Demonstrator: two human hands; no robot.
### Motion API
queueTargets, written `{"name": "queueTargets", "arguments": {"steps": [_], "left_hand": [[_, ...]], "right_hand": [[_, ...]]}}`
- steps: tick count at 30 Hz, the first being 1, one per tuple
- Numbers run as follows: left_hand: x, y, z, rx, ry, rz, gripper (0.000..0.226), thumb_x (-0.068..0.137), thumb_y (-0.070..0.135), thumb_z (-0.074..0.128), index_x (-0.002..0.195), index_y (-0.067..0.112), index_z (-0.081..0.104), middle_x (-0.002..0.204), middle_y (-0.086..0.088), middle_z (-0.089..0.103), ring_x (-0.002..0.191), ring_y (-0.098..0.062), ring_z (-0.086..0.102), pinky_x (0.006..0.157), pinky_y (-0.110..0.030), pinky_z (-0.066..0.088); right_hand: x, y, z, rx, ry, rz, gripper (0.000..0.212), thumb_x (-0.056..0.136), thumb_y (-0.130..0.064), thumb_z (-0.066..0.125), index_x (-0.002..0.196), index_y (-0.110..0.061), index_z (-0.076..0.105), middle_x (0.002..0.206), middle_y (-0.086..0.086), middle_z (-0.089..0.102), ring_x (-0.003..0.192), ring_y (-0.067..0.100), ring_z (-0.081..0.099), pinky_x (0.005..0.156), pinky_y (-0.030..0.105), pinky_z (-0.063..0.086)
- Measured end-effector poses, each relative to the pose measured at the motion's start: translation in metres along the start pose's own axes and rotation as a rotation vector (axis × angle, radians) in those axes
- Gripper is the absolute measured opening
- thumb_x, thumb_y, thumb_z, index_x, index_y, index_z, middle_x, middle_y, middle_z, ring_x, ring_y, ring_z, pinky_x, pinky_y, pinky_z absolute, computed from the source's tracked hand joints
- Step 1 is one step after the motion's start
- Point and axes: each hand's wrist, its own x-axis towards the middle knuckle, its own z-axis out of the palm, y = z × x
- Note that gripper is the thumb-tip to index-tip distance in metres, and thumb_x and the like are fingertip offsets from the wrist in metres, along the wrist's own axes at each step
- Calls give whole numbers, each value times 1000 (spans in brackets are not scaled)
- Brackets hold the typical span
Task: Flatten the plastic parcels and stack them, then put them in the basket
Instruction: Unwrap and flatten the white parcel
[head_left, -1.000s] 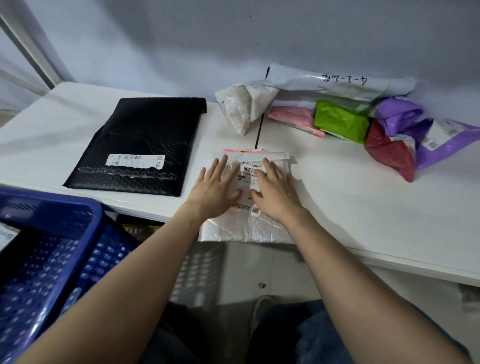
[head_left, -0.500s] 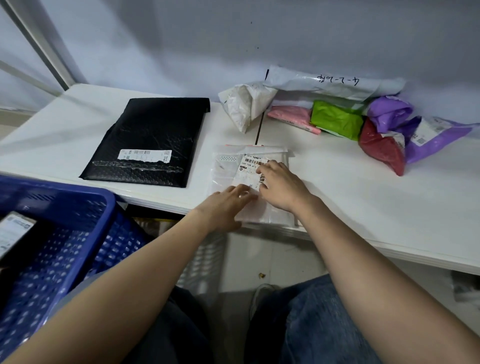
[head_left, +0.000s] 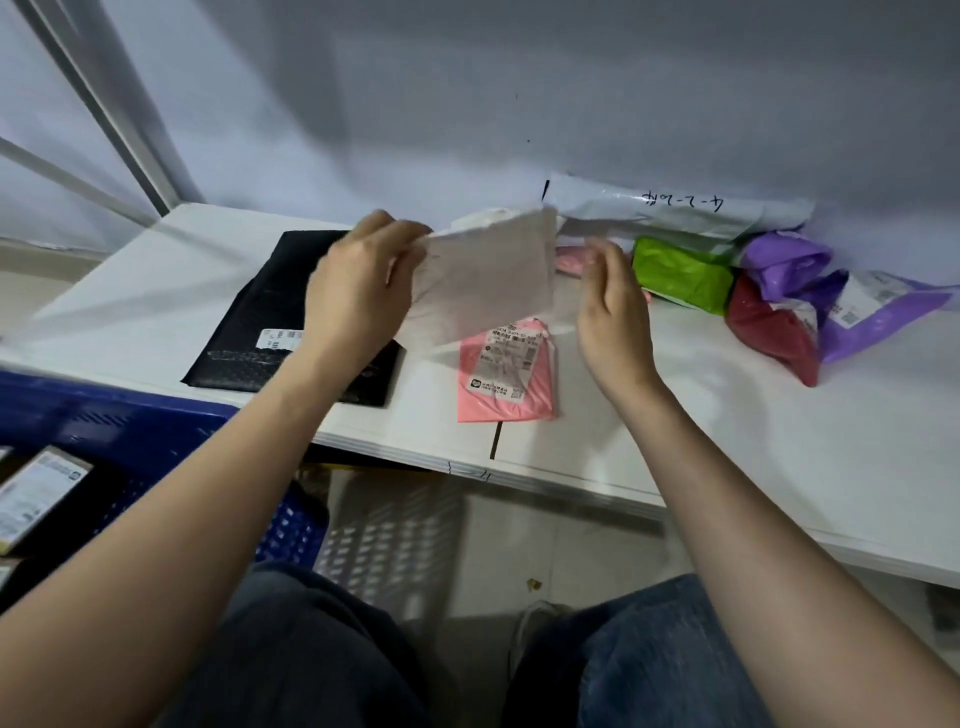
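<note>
White table (head_left: 727, 467) bears black mailer (head_left: 270, 312), pink parcel (head_left: 504, 395).

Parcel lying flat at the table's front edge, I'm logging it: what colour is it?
Pink, with a white shipping label; head view.

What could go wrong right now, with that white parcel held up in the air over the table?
The left hand alone grips the blurred white parcel; the right hand looks open beside it, so the parcel might slip. If it drops, it could knock the pink parcel, which lies close to the table edge, onto the floor. The blue basket sits off to the left, so nothing would catch it.
</note>
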Motion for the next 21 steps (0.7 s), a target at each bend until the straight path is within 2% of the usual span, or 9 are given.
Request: {"name": "queueTargets", "arguments": {"steps": [3, 5, 9, 12, 13, 15, 17, 20, 21], "left_hand": [[17, -9, -15, -41, 86, -88, 23, 91, 22, 50, 106, 16, 66, 99, -5, 64, 92, -26, 57, 73, -29, 38], [24, -15, -25, -56, 117, -116, 23, 92, 22, 49, 106, 15, 67, 99, -5, 64, 94, -25, 57, 75, -26, 36], [30, -30, -43, -59, 151, -137, 24, 92, 23, 48, 106, 16, 66, 102, -5, 64, 94, -25, 57, 77, -31, 40], [31, -53, -54, -75, 179, -190, 23, 91, 22, 48, 105, 16, 65, 99, -5, 64, 89, -23, 58, 75, -30, 40], [31, -62, -57, -100, 193, -227, 22, 91, 22, 48, 104, 17, 64, 95, -3, 64, 85, -22, 57, 74, -30, 40], [30, -81, -62, -184, 255, -338, 19, 90, 23, 46, 100, 17, 61, 85, 6, 61, 74, -16, 52, 71, -29, 41], [24, -100, -64, -282, 351, -480, 12, 90, 21, 43, 96, 19, 54, 79, 11, 55, 69, -8, 49, 72, -28, 42], [4, -126, -56, -436, 441, -749, 10, 87, 19, 40, 96, 19, 45, 87, 1, 53, 83, -19, 52, 79, -37, 45], [-2, -133, -51, -527, 444, -839, 9, 86, 18, 39, 94, 19, 41, 87, -2, 51, 84, -22, 51, 75, -39, 45]], "right_hand": [[0, 4, 4, -34, -109, 105, 30, 97, -19, 43, 125, -11, 49, 127, 9, 57, 115, 26, 54, 89, 27, 38], [-2, 3, 11, -56, -202, 152, 42, 92, -15, 48, 133, -19, 42, 124, 6, 57, 106, 26, 58, 90, 34, 42], [-5, -14, 33, -7, -337, 162, 51, 91, -13, 47, 138, -27, 34, 121, 1, 57, 84, 15, 60, 82, 30, 44], [-6, -28, 56, 7, -412, 159, 55, 91, -10, 46, 141, -25, 29, 127, 5, 52, 97, 20, 58, 92, 38, 46], [-6, -31, 65, 3, -439, 159, 56, 91, -10, 46, 142, -24, 27, 129, 6, 50, 101, 22, 57, 92, 38, 46], [-7, -35, 82, -22, -493, 164, 57, 91, -11, 45, 143, -23, 24, 133, 6, 47, 103, 23, 56, 81, 31, 42], [-9, -37, 100, -44, -539, 166, 56, 92, -13, 45, 143, -22, 22, 133, 6, 46, 103, 23, 54, 77, 26, 36], [-16, -40, 125, -44, -591, 168, 52, 94, -17, 45, 141, -19, 23, 126, 5, 49, 94, 19, 53, 73, 26, 37], [-18, -40, 134, -31, -605, 177, 51, 95, -20, 45, 141, -20, 24, 124, 4, 51, 92, 18, 54, 73, 27, 38]]}}
